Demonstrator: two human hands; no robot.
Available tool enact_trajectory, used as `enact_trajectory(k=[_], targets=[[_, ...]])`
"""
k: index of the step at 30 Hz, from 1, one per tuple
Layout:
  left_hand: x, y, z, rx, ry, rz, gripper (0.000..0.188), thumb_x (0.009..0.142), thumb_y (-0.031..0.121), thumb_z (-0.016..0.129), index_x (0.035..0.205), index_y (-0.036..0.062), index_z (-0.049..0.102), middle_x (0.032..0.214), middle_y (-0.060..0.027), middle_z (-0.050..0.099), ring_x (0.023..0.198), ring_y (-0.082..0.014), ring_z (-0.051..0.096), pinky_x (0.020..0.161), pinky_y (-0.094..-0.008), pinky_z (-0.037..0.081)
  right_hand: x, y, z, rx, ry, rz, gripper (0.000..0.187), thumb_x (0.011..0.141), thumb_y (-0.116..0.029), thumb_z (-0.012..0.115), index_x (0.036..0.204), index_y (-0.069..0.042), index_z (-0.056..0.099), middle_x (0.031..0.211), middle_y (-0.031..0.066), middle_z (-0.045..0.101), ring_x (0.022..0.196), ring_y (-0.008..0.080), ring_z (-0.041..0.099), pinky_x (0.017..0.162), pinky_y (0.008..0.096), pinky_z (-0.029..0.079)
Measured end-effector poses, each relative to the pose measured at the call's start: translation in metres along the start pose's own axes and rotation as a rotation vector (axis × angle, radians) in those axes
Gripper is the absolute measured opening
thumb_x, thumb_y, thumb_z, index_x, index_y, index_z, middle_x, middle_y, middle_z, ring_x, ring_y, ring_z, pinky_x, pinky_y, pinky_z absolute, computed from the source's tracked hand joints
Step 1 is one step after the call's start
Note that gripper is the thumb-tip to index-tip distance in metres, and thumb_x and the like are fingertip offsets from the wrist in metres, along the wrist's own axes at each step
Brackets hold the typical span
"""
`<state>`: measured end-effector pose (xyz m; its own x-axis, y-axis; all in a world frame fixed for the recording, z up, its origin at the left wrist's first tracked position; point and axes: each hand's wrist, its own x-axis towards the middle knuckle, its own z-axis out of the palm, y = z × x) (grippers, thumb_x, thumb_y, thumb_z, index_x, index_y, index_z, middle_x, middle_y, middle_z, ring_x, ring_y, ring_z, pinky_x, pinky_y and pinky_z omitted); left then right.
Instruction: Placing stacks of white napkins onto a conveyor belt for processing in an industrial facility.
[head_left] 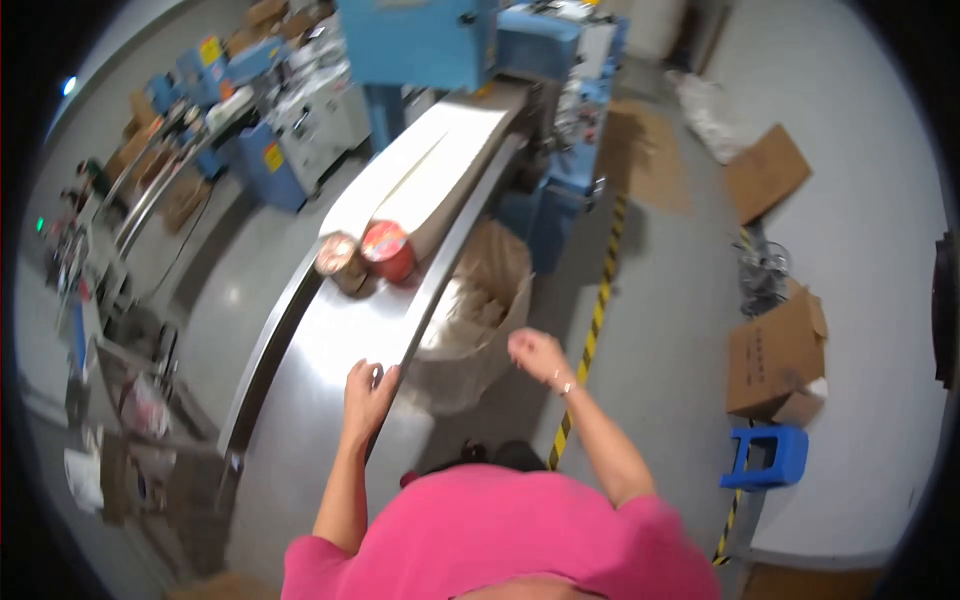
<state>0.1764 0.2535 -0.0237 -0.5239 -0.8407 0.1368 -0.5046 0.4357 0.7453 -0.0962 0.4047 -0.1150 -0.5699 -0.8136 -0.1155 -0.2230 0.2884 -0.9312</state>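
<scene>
Red container (390, 252) and brown container (342, 262) were seen side by side where the white belt (395, 160) met the metal tabletop (335, 345). On the left hand (368, 398), fingers were narrowly parted, nothing seen held; on the right hand (540, 358), fingers were curled, any hold impossible to tell. A topple was judged possible if uneven pushing were caused by the belt. Counted: two containers, one belt, one open bag (450, 378).
</scene>
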Motion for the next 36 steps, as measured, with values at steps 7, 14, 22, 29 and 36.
enact_trajectory(k=[7,14,22,29,36], targets=[[0.059,-0.009,0.042,-0.435,0.148,-0.458,0.066,0.084,0.042,0.055,0.126,-0.0066,0.038,0.126,-0.0222,0.043,0.116,-0.0255,0.043,0.095,-0.0336,0.034,0.139,-0.136,0.019,-0.223,0.049,-0.802,0.014,0.079,-0.013,0.059,0.091,-0.006,0.063,0.083,0.0103,0.063,0.077,0.027,0.06,0.069,0.0332,0.048],[0.16,0.008,0.076,-0.663,0.457,-0.601,0.065,0.08,0.044,0.061,0.118,-0.0065,0.046,0.114,-0.0196,0.052,0.098,-0.0199,0.051,0.085,-0.0304,0.04,0.22,-0.167,0.056,-0.432,-0.273,-1.442,0.026,0.079,-0.019,0.06,0.103,-0.01,0.06,0.113,0.0056,0.057,0.109,0.0239,0.05,0.089,0.036,0.039],[0.164,0.024,0.098,-0.592,0.559,-0.514,0.047,0.083,0.031,0.06,0.115,-0.0018,0.05,0.106,-0.0112,0.058,0.095,-0.0156,0.053,0.083,-0.0275,0.042,0.257,-0.154,0.04,-0.373,-0.505,-1.518,0.023,0.079,-0.017,0.059,0.1,-0.008,0.058,0.108,0.0056,0.057,0.107,0.024,0.05,0.089,0.0365,0.04],[0.165,0.027,0.09,-0.658,0.505,-0.54,0.05,0.085,0.03,0.058,0.122,0.0006,0.044,0.111,-0.0111,0.055,0.101,-0.0156,0.051,0.087,-0.0282,0.04,0.263,-0.164,0.033,-0.245,-0.659,-1.509,0.027,0.076,-0.014,0.063,0.1,-0.005,0.057,0.104,0.0073,0.057,0.104,0.0247,0.051,0.088,0.0368,0.041],[0.168,0.042,0.069,-0.296,0.512,-0.532,0.054,0.081,0.029,0.062,0.117,-0.0047,0.043,0.109,-0.0192,0.054,0.1,-0.026,0.052,0.086,-0.0333,0.042,0.264,-0.193,0.024,-0.189,-0.821,-1.329,0.033,0.074,-0.019,0.067,0.102,-0.003,0.059,0.107,0.0126,0.058,0.101,0.0296,0.053,0.087,0.0381,0.042]])
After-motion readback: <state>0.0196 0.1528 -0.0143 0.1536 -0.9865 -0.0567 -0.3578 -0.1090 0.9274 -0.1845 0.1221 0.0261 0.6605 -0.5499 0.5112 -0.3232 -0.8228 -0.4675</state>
